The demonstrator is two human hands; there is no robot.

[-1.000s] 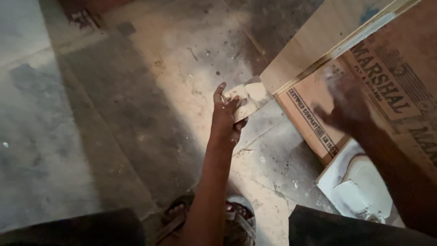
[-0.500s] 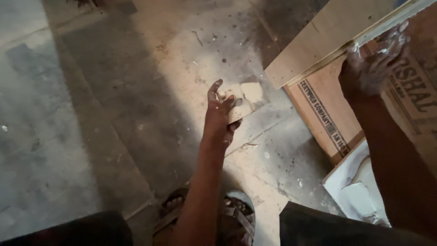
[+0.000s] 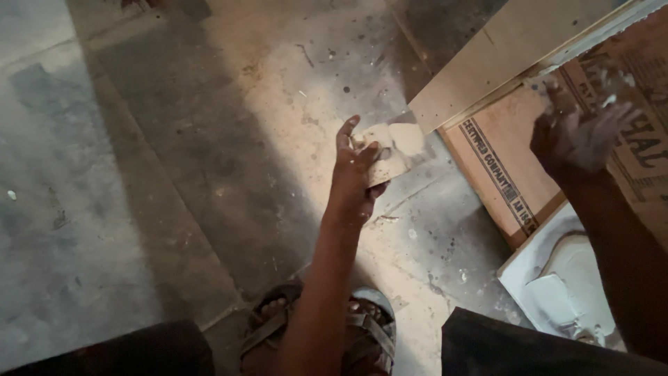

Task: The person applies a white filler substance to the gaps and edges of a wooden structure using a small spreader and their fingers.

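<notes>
Left hand (image 3: 353,174) reaches out over the dusty concrete floor (image 3: 209,139), fingers closed round a flat scraper (image 3: 393,150) caked w/ pale putty, blade pointing away toward the corner of a tan board (image 3: 501,56) that leans in from upper right. Right hand (image 3: 577,136) is up over a brown cardboard box (image 3: 508,153), fingers spread & smeared white, blurred, holding nothing that shows; it seems to be at or just by the board's lower edge, can't tell if touching. Box sits under the board, printed side up. Below the right forearm, a white tray (image 3: 529,271) w/ a lump of white putty (image 3: 570,278) lies on the floor just beside the box. Sandalled foot (image 3: 327,327) at bottom centre, partly hidden by left forearm; dark trouser legs either side
</notes>
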